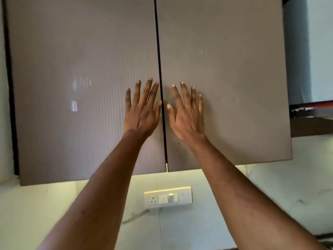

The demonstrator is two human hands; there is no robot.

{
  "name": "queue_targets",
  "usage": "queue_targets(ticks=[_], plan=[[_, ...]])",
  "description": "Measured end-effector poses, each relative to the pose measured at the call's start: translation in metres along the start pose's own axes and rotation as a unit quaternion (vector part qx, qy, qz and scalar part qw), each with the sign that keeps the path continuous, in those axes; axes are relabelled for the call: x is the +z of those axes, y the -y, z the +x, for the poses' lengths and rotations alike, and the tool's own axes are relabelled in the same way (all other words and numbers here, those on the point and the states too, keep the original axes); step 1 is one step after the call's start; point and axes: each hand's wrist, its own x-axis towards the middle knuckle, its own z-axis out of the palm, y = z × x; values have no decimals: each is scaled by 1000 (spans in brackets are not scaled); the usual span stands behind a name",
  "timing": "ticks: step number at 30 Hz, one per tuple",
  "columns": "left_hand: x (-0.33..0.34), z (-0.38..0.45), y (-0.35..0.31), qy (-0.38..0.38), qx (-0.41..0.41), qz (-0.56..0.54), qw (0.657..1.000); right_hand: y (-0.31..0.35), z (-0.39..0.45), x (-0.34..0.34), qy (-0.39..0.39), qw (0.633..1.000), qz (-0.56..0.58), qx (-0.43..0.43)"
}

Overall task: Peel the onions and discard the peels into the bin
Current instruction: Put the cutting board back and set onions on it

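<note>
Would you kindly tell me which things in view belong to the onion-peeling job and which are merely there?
Job: left hand and right hand, both open; no onions, peels or bin in view.
Merely there: left cupboard door, right cupboard door, switch panel.

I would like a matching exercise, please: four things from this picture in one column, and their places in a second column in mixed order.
1. left hand
2. right hand
3. switch panel
4. dark gap

a. between the two doors
b. on the wall below the cabinet
c. in front of the left cabinet door
d. in front of the right cabinet door

Pairs: 1-c, 2-d, 3-b, 4-a
</note>
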Motion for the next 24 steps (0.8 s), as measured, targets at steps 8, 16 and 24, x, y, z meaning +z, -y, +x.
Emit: queue_targets(ticks=[8,16,24], plan=[[5,15,5,-11,2,16,1000,-9,24,-2,9,1000,-20,-1],[40,-96,-40,-18,14,-178,984,-6,-73,8,-101,981,167,17],[85,-206,-98,10,6,-246,969,-61,-202,29,-55,973,199,106]])
